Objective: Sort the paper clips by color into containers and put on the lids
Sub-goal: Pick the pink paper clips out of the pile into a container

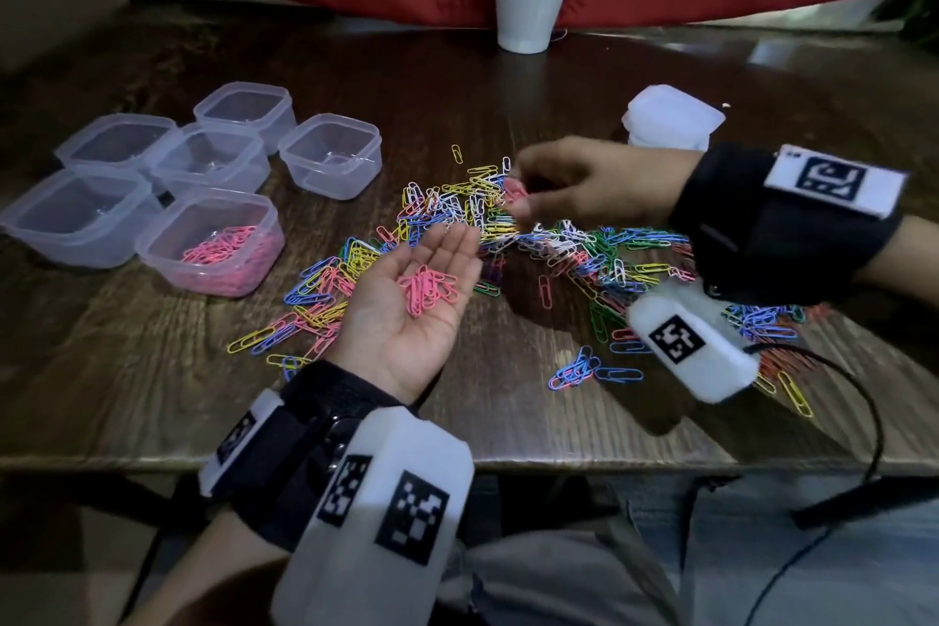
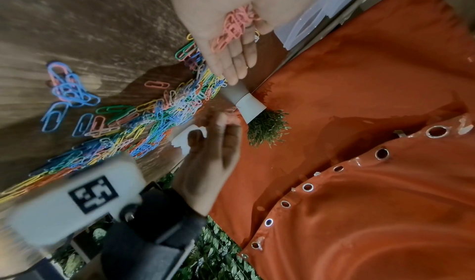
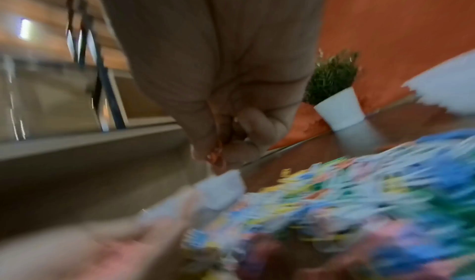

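Note:
A heap of mixed-colour paper clips (image 1: 508, 229) covers the middle of the wooden table (image 1: 152, 371). My left hand (image 1: 411, 305) lies palm up over the heap's near left side, fingers straight, with a small bunch of pink clips (image 1: 429, 287) resting on the palm. My right hand (image 1: 528, 198) hovers above the far part of the heap and pinches a few pink clips (image 1: 513, 191) between thumb and fingers. The left wrist view shows the pink bunch (image 2: 233, 26) on the palm. The right wrist view is blurred, with curled fingers (image 3: 231, 142) above the heap (image 3: 359, 193).
Several clear tubs stand at the left; the nearest tub (image 1: 213, 244) holds pink clips, the other tubs (image 1: 330, 155) look empty. A stack of white lids (image 1: 670, 122) sits at the back right. A white potted plant (image 1: 528, 10) stands at the far edge.

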Tool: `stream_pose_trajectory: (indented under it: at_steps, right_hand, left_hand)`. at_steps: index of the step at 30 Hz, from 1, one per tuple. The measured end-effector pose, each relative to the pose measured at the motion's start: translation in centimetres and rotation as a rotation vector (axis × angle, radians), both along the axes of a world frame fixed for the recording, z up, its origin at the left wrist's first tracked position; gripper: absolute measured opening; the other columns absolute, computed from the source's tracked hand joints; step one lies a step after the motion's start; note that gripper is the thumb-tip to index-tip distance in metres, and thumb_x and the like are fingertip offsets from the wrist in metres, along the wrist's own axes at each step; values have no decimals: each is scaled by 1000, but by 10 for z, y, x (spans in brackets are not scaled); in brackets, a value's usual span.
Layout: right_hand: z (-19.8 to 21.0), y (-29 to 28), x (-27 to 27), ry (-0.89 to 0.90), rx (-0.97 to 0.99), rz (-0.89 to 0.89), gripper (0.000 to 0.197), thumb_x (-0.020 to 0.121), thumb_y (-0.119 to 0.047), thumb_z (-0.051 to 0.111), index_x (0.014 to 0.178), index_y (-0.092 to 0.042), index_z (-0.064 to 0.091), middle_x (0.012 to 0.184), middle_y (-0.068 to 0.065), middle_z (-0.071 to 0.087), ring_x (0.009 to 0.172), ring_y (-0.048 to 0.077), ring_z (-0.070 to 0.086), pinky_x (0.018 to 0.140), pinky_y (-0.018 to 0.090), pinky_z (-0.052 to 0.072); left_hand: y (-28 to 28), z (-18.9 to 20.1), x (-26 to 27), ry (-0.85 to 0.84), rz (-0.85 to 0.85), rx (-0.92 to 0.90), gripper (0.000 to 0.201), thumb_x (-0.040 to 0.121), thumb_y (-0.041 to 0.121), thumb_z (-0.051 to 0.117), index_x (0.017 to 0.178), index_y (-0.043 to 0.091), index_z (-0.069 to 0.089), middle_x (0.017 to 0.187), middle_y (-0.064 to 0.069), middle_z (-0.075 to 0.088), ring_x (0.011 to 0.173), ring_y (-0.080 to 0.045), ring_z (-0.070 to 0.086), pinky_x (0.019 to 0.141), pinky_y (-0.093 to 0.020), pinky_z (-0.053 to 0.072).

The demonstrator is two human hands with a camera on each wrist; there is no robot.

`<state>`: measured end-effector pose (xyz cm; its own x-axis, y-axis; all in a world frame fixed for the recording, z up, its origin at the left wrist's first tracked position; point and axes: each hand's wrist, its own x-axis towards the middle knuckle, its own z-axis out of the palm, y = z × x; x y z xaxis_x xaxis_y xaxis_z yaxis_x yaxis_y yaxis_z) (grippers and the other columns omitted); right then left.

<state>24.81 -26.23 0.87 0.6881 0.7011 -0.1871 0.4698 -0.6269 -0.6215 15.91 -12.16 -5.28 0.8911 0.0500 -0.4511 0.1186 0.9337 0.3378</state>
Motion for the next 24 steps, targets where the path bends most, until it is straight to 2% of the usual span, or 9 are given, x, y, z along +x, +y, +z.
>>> stream_pose_trajectory:
  at_steps: [2, 5, 7, 10, 13, 16, 18, 21, 24]
  right_hand:
    - [5, 9, -8, 119, 104, 19, 13, 89, -8, 57, 79, -14, 53, 67, 0, 52, 51, 0, 44, 42, 13, 34]
    - [1, 22, -19, 96, 25, 104, 5, 84, -8, 65, 88, -6, 64, 74, 7, 65, 56, 3, 54, 44, 18, 40]
    - [2, 20, -19, 50, 48, 100, 15, 83, -16, 67, 95, -7, 69, 79, 3, 69, 60, 3, 57, 46, 18, 42]
    - [12, 0, -7, -50, 249, -67, 4, 83, -15, 66, 86, -13, 67, 59, -9, 59, 48, -2, 48, 42, 9, 35]
    - [10, -17, 3, -220, -58, 15, 7, 79, -14, 71, 86, -14, 70, 67, -6, 58, 48, -6, 47, 50, 5, 34]
    - [-7, -21, 4, -286, -374, 130, 21, 78, -15, 72, 99, -18, 71, 84, -6, 61, 58, -10, 45, 54, 1, 31]
    - [-16, -20, 5, -267, -408, 123, 27, 77, -13, 72, 104, -16, 69, 89, -6, 59, 63, -6, 44, 54, 3, 31]
    - [-26, -17, 10, -281, -431, 106, 23, 78, -10, 70, 101, -11, 68, 88, -3, 58, 73, 8, 48, 57, 14, 34]
    - [-32, -12, 13, -286, -449, 112, 11, 80, -9, 67, 91, -10, 66, 79, -2, 56, 75, 12, 49, 57, 11, 32]
  left_hand:
    - [-7, 1, 1, -24, -17, -13, 36, 98, 16, 29, 83, 0, 57, 70, -14, 66, 69, -20, 68, 70, -37, 53]
    - [-14, 3, 1, -61, 0, -66, 38, 99, 16, 29, 79, -2, 55, 57, -14, 64, 48, -20, 63, 57, -32, 56]
    - [-14, 4, 0, -74, -5, -64, 38, 99, 18, 29, 82, -3, 55, 59, -15, 64, 50, -21, 64, 57, -34, 56]
    - [-10, 5, -3, -97, -48, -79, 43, 100, 21, 27, 86, -4, 59, 73, -18, 68, 68, -26, 70, 58, -37, 56]
    - [-7, 5, -4, -113, -55, -114, 45, 101, 22, 26, 90, -6, 59, 84, -21, 69, 86, -26, 67, 69, -41, 55]
    - [-5, 7, -4, -130, -65, -94, 44, 100, 22, 26, 97, -6, 60, 89, -20, 69, 87, -26, 68, 71, -38, 55]
    - [-3, 7, -4, -138, -61, -100, 43, 100, 21, 27, 99, -6, 60, 91, -20, 69, 78, -31, 70, 73, -41, 54]
    - [-2, 7, -4, -150, -62, -107, 43, 99, 20, 27, 98, -7, 60, 91, -21, 69, 71, -33, 70, 69, -46, 51]
    - [-3, 8, -5, -158, -51, -116, 42, 99, 20, 28, 97, -8, 60, 90, -21, 69, 72, -33, 70, 68, -46, 52]
